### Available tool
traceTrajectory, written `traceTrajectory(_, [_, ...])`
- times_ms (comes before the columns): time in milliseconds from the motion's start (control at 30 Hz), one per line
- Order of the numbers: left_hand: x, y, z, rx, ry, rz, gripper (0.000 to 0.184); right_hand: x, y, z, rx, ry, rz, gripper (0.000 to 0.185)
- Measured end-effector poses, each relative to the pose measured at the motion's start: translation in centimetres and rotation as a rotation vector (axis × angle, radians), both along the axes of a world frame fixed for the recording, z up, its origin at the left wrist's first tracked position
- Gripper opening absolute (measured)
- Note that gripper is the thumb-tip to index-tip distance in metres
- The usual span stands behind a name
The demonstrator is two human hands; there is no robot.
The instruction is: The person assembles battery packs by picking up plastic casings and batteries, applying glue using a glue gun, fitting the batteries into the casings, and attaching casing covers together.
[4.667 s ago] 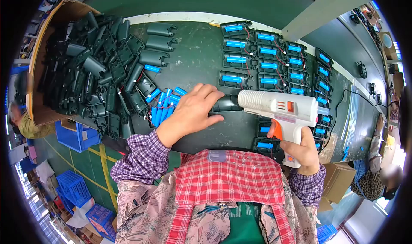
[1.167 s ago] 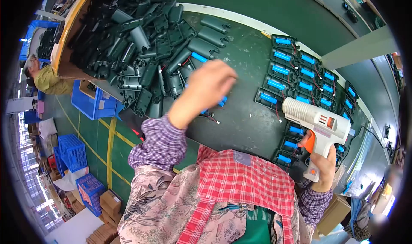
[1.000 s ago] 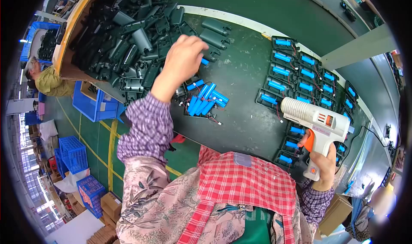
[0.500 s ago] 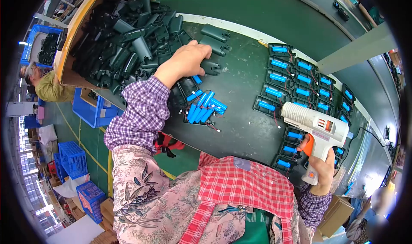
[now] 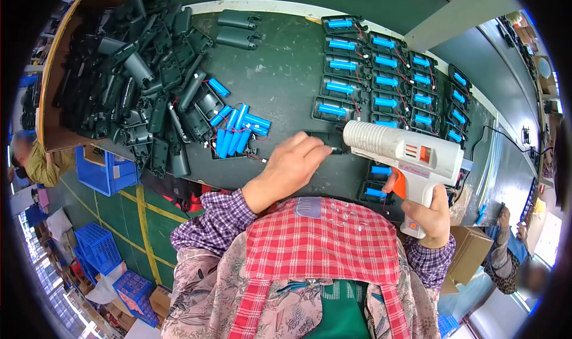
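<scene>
Right hand (image 5: 430, 217) is wrapped round the grip of the white glue gun (image 5: 387, 145), index finger at the orange trigger (image 5: 398, 185). Can't tell if it's squeezed. Gun lies roughly level, nozzle end over the right end of one dark casing (image 5: 325, 137), likely so the tip sits near the work; exact contact is hidden.

Left hand (image 5: 289, 167): fingers drawn in narrow at the casing's near edge, probably to steady it. Can't confirm a pinch. Casing is flat on the counter (image 5: 280, 76), in front of me, no blue cell visible in it.

Loose blue cells (image 5: 235, 130) are bunched just left of my left hand, in easy reach I'd say. Beyond them, a heap of casings (image 5: 134, 70) spills from the cardboard box (image 5: 59, 100). Two casings (image 5: 237, 38) lie apart at the far edge, backs up.

Right side: casings with cells (image 5: 339, 88) set open side up in columns, probably so cells and red leads stay exposed and undisturbed.
</scene>
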State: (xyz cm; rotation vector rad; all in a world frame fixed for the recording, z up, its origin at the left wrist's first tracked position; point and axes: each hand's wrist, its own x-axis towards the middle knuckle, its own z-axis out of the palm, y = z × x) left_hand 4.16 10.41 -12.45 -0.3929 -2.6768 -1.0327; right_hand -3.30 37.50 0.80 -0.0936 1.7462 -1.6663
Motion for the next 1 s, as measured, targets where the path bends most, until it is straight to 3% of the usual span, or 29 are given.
traceTrajectory(33, [-0.1,-0.1,0.3,0.001,0.003,-0.001,0.029,0.0,0.0,0.1,0.056,-0.024,0.045,0.075])
traceTrajectory(133, [-0.4,-1.5,2.0,0.041,-0.046,0.121,0.058,0.6,0.2,-0.9,0.042,0.021,0.089,0.075])
traceTrajectory(233, [-0.9,-2.6,2.7,-0.043,-0.13,0.128,0.058,0.3,-0.3,-1.2,0.058,0.034,0.164,0.068])
traceTrajectory(333, [-1.3,-2.6,2.1,-0.056,-0.107,0.097,0.055,0.3,-1.5,-1.3,0.097,0.027,0.219,0.042])
traceTrajectory(433, [-1.4,-2.4,2.0,-0.062,-0.099,0.088,0.052,0.1,-2.0,-1.2,0.144,0.029,0.254,0.037])
traceTrajectory(600, [-1.5,-2.4,1.9,-0.037,-0.1,0.1,0.05,0.8,-1.0,-0.7,0.156,-0.002,0.087,0.052])
traceTrajectory(767, [-1.4,-2.2,2.7,-0.072,-0.139,0.13,0.046,0.7,-0.5,-1.5,0.103,-0.011,0.111,0.057])
traceTrajectory(867, [-1.0,-3.0,4.4,0.052,-0.038,0.083,0.036,0.7,-0.8,-1.1,0.1,-0.008,0.086,0.06])
traceTrajectory(967, [-0.6,-7.9,6.1,-0.025,0.066,0.383,0.015,0.5,-0.3,-1.1,0.127,-0.036,0.061,0.061])
traceTrajectory(1000, [-0.6,-9.9,6.4,-0.097,-0.032,0.477,0.012,0.5,-0.3,-1.0,0.115,-0.026,0.057,0.061])
